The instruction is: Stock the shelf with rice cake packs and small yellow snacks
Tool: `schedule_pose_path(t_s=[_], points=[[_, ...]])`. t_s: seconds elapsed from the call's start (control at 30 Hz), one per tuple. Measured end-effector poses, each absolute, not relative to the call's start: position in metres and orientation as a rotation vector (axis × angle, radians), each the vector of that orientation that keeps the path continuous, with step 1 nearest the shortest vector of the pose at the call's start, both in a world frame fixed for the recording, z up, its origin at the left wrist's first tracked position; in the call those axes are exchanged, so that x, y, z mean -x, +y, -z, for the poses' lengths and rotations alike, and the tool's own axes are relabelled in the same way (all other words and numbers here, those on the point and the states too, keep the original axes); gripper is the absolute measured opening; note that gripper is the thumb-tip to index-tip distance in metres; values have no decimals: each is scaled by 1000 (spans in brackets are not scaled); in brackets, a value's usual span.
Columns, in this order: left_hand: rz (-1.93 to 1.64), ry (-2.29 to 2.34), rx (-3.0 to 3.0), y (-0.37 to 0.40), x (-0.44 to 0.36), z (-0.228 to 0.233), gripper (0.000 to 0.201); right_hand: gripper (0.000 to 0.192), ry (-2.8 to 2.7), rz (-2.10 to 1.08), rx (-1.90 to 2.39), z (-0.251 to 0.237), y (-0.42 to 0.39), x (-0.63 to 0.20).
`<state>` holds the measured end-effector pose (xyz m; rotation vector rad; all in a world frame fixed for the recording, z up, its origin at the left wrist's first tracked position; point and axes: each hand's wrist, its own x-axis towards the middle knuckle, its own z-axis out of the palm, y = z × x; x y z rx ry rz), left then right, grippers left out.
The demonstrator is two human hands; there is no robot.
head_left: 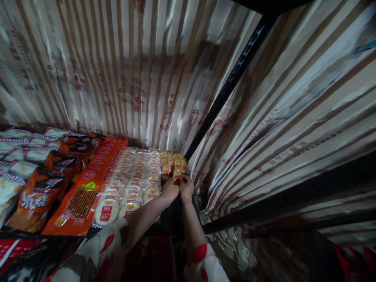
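Both my arms reach forward onto a dim store shelf. My left hand (170,189) and my right hand (187,185) meet at a small yellow snack pack (176,172) at the front of a row of yellow snack packs (173,159) near the shelf's right end. Fingers of both hands close on that pack. Just left of my hands lie rows of round white cakes in clear wrap (135,178).
Further left lie a long orange packet (91,184), dark orange snack bags (37,199) and striped white bags (17,156). Striped plastic sheeting (123,70) hangs behind and to the right. A black shelf post (232,80) and a black rail (282,207) frame the corner.
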<state>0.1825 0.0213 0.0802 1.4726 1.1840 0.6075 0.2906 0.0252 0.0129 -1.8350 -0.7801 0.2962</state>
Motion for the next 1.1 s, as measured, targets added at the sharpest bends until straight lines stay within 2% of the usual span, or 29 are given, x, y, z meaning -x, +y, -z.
schedule_pose_path(t_s=[0.7, 1.1], points=[[-471, 1287, -1437, 27, -179, -85, 51, 21, -888, -283, 1934, -5, 62, -288], [-574, 1223, -1405, 34, -182, -72, 37, 26, -1006, -262, 1833, 6, 53, -288]])
